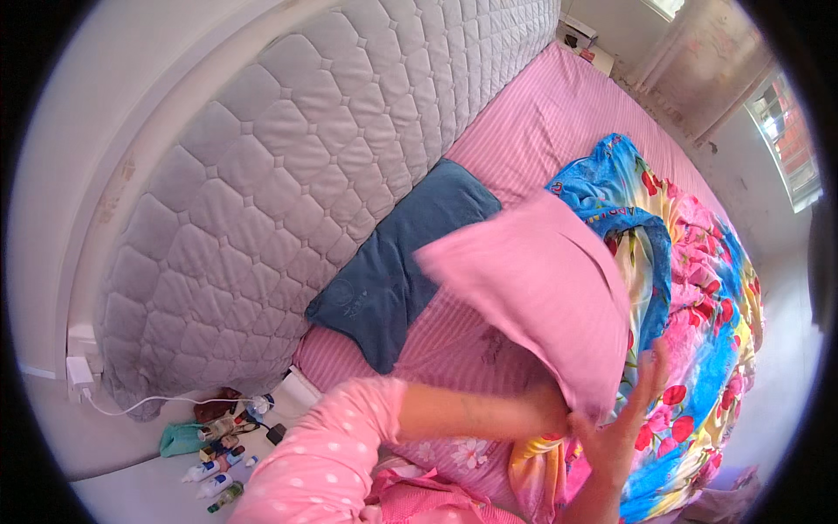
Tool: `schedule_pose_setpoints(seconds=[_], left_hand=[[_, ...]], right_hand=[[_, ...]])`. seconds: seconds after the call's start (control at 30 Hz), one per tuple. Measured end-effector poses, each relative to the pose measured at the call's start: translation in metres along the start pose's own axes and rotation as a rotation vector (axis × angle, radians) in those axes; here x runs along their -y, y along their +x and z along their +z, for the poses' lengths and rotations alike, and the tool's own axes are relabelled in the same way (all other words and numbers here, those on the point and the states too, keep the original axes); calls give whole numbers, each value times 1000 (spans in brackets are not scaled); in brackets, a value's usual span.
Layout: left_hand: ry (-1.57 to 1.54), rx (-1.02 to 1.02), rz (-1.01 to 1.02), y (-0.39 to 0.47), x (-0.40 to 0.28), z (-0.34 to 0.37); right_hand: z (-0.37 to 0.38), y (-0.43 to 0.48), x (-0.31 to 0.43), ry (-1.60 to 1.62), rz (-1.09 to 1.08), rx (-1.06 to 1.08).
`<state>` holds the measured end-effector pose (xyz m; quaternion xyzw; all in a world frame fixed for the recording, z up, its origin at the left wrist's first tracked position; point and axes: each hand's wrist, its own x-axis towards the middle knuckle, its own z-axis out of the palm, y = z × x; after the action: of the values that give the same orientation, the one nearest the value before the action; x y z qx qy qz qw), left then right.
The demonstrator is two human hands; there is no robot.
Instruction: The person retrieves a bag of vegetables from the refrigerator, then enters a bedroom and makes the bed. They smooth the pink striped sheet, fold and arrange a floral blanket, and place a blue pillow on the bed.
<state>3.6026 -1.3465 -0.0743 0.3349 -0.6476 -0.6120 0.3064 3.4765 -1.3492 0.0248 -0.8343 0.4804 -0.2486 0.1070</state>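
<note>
A pink pillow is raised at an angle above the bed, its far corner blurred. My left hand, reaching across from a polka-dot sleeve, grips the pillow's near corner; its fingers are mostly hidden. Beside that corner, my right hand is spread with its fingers pointing up. Whether its thumb touches the pillow cannot be told. A dark blue pillow lies against the padded headboard, on a pink striped bedsheet. To the right is a crumpled, multicoloured floral blanket.
The grey quilted headboard runs along the left. At lower left, a white bedside surface holds several small bottles, a teal pouch and a white cable. A curtain and window are at upper right.
</note>
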Motion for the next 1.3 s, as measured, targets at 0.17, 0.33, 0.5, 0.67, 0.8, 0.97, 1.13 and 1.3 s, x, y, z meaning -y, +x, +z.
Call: schedule_pose_setpoints(seconds=[0.17, 0.33, 0.5, 0.67, 0.8, 0.97, 1.13, 1.3], left_hand=[[458, 81, 221, -46, 187, 202], [510, 530, -133, -93, 192, 162], [646, 128, -594, -153, 208, 69], [-1027, -605, -817, -134, 281, 68], [-1234, -562, -530, -60, 153, -32], [-944, -769, 185, 95, 94, -131], [-398, -838, 56, 119, 145, -218], [973, -1044, -190, -27, 216, -211]], right_hand=[[93, -100, -70, -226, 419, 478], [165, -238, -178, -582, 718, -1], [106, -239, -228, 257, 826, -202], [13, -44, -229, 858, 810, -441], [-21, 139, -170, 1220, 723, -521], [-73, 283, -316, 689, 290, -447], [118, 325, -292, 642, 268, -61], [331, 194, -218, 279, 68, 451]])
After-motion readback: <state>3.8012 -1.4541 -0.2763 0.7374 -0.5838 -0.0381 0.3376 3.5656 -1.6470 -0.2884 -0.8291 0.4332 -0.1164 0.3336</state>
